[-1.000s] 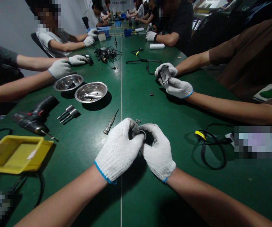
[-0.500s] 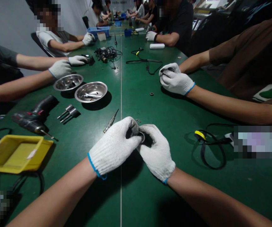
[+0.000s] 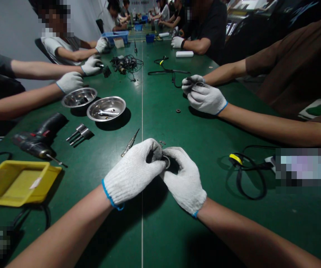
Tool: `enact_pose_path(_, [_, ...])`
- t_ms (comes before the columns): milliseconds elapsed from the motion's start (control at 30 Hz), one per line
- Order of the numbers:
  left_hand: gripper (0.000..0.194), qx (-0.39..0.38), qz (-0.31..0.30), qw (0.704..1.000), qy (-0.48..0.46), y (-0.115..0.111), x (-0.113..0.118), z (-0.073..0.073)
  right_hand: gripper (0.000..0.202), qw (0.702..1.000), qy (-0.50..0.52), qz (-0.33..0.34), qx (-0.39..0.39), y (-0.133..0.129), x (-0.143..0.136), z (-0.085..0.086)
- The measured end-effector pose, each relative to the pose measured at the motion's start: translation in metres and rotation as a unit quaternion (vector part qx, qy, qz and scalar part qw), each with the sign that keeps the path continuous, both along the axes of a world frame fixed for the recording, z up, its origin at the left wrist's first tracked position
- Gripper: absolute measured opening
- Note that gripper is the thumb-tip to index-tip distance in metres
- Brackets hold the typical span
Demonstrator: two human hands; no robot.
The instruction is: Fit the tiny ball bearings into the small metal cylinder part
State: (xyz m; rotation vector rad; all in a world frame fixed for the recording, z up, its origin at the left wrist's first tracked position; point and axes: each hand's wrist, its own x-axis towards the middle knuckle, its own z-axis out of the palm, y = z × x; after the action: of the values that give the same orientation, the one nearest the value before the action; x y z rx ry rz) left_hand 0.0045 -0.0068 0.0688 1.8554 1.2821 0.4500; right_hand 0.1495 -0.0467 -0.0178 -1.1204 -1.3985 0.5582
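Observation:
Both my hands wear white knit gloves with blue cuffs and meet over the green table (image 3: 166, 230). Between their fingertips is a small metal ring (image 3: 167, 162), mostly covered by the gloves. My left hand (image 3: 136, 167) is closed, its thumb and fingers pinching the ring's left side. From the other side, my right hand (image 3: 183, 178) is closed around it too. Just beyond the fingers lie several tiny washers or nuts (image 3: 162, 142). A pointed screwdriver-like tool (image 3: 129, 143) rests on the table past my left knuckles.
At left are a yellow bin (image 3: 18, 197), a power drill (image 3: 37, 139), two socket bits (image 3: 79, 134) and two metal bowls (image 3: 106, 118), one holding a wrench (image 3: 108, 113). At right lies a looped black cable (image 3: 251, 186). Co-workers' gloved hands (image 3: 205, 97) work on both sides.
My hands keep almost the same pose around the ring. The co-worker's hands at right have shifted and turned, showing a ring; a co-worker's far hand at left has lifted slightly.

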Motion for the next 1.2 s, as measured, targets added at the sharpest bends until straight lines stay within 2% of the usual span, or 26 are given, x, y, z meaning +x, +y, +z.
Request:
enact_pose_path(233, [0.019, 0.015, 0.012, 1.000, 0.008, -0.004, 0.003, 0.005, 0.031, 1.000, -0.001, -0.004, 0.001, 0.000, 0.000, -0.002])
enact_pose_path(433, [0.018, 0.096, 0.036, 0.992, 0.068, -0.013, 0.009, 0.013, 0.032, 1.000, 0.000, -0.010, -0.002, 0.000, 0.000, -0.002])
enact_pose_path(533, [0.019, 0.096, 0.034, 0.992, 0.074, -0.013, 0.009, 0.015, 0.032, 1.000, -0.004, -0.008, 0.006, 0.000, -0.001, -0.002])
enact_pose_path(700, [0.022, 0.039, 0.027, 0.998, 0.045, -0.005, 0.007, 0.011, 0.030, 1.000, -0.005, -0.006, 0.005, 0.001, 0.000, -0.003])
enact_pose_path(767, [0.021, 0.052, 0.025, 0.997, 0.043, -0.005, 0.007, 0.009, 0.030, 1.000, -0.002, -0.001, -0.004, 0.002, 0.000, -0.003])
enact_pose_path(867, [0.018, 0.114, 0.018, 0.992, 0.054, -0.008, 0.007, 0.007, 0.031, 1.000, 0.003, 0.004, -0.017, 0.002, 0.000, -0.001])
enact_pose_path(1000, [0.002, 0.195, -0.015, 0.972, 0.128, -0.011, 0.005, 0.007, 0.030, 0.999, 0.017, -0.008, -0.026, 0.002, 0.001, 0.001])
enact_pose_path(1200, [0.020, 0.205, -0.084, 0.937, 0.270, -0.014, 0.011, 0.011, 0.027, 1.000, 0.008, -0.022, -0.010, 0.002, 0.001, 0.000])
